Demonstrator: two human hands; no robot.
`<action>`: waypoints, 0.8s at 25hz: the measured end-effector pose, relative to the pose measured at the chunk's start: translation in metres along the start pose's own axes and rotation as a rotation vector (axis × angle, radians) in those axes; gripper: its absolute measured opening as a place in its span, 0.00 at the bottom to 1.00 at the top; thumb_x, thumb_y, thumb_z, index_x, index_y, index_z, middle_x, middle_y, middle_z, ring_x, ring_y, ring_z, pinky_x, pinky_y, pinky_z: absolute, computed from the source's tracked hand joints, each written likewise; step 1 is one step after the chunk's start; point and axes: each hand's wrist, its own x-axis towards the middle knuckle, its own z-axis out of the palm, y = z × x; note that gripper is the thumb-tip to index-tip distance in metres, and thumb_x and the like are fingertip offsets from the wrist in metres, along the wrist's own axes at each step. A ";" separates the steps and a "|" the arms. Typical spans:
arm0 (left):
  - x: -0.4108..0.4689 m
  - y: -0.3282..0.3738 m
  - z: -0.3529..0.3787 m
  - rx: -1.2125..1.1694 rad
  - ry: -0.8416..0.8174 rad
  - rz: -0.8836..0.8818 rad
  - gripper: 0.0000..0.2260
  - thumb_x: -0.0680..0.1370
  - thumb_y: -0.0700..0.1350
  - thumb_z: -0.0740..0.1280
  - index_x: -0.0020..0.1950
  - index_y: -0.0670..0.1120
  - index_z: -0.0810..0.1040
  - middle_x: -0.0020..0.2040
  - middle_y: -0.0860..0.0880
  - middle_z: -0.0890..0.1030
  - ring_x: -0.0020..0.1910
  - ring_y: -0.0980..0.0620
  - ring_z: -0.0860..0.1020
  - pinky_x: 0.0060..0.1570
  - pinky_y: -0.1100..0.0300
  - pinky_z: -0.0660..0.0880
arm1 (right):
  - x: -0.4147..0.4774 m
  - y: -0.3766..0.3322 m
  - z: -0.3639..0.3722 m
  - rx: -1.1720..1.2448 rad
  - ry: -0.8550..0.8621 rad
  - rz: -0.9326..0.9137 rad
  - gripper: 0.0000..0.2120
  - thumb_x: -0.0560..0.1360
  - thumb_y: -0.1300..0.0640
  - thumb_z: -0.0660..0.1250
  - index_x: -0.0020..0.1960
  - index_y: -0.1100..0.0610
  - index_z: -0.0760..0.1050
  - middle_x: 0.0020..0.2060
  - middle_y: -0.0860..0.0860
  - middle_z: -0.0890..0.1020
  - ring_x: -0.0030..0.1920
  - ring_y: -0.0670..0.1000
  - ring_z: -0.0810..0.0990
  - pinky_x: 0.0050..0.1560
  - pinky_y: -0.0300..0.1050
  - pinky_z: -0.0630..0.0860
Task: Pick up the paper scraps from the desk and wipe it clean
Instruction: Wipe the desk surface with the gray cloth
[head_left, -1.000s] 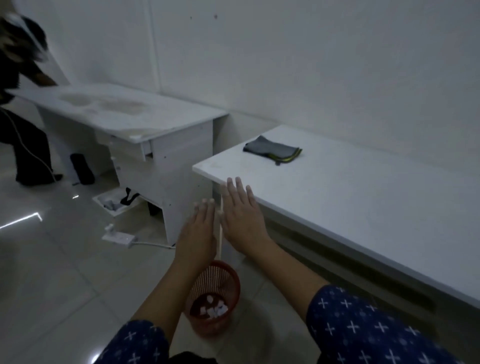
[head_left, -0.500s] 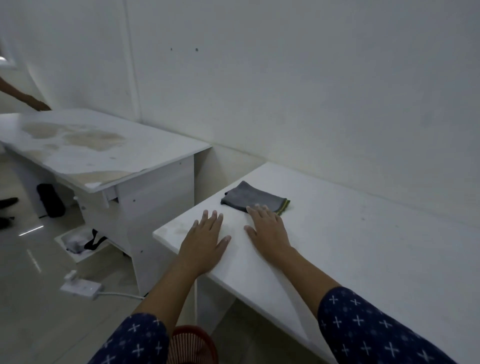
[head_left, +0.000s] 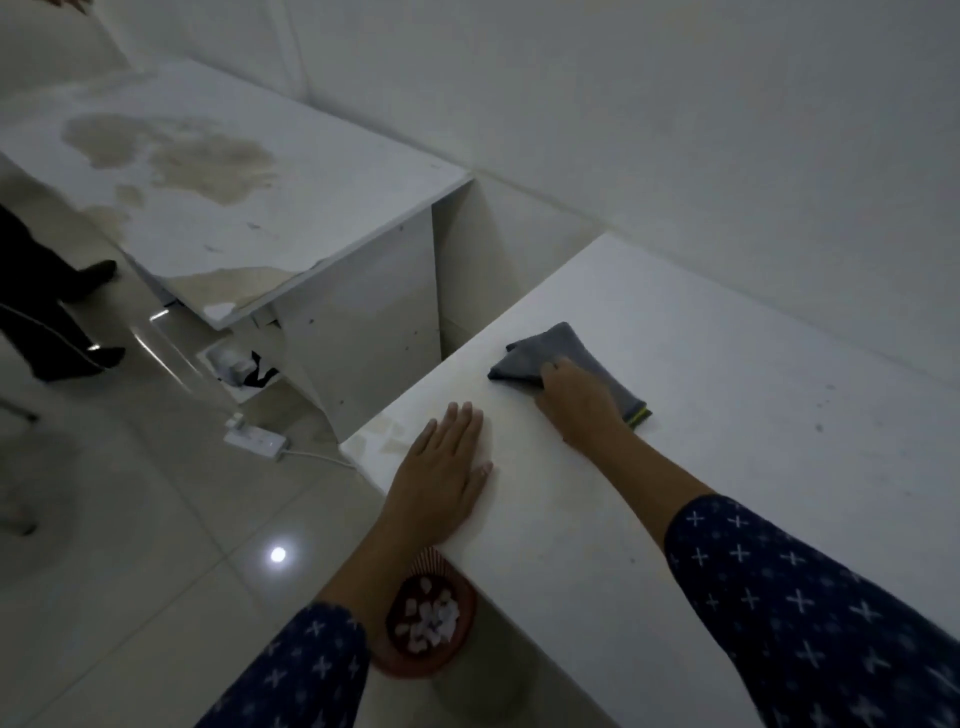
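Down on the floor, the red basket (head_left: 415, 670) holds the paper scraps (head_left: 431, 621). Just above, the left hand (head_left: 441, 473) lies flat on the worktop (head_left: 727, 415), fingers straight. Farther along, the right hand (head_left: 574, 400) curls its fingers round the grey cloth (head_left: 550, 343), which rests on the worktop.

Dim, bluish, soft-focus; lamp glare on floor (head_left: 278, 554); edges bowed.
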 end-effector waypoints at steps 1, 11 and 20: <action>-0.002 -0.001 -0.003 -0.005 -0.031 -0.003 0.34 0.76 0.62 0.33 0.76 0.44 0.44 0.74 0.50 0.41 0.76 0.52 0.42 0.71 0.62 0.34 | -0.007 -0.004 -0.007 0.115 0.008 0.057 0.11 0.79 0.57 0.58 0.56 0.62 0.72 0.53 0.57 0.77 0.46 0.55 0.79 0.42 0.45 0.74; 0.035 -0.049 -0.033 -0.004 -0.162 0.106 0.37 0.74 0.66 0.31 0.76 0.45 0.44 0.76 0.49 0.43 0.76 0.51 0.42 0.73 0.56 0.38 | -0.060 -0.006 0.005 0.276 -0.002 -0.004 0.26 0.71 0.65 0.66 0.68 0.57 0.70 0.71 0.58 0.68 0.74 0.59 0.60 0.74 0.55 0.57; 0.038 -0.060 -0.025 -0.203 -0.095 0.119 0.29 0.81 0.58 0.38 0.76 0.42 0.51 0.77 0.44 0.52 0.76 0.51 0.49 0.74 0.60 0.43 | -0.075 -0.084 0.035 0.269 -0.127 -0.198 0.32 0.75 0.58 0.62 0.76 0.54 0.54 0.76 0.51 0.55 0.75 0.49 0.44 0.74 0.53 0.38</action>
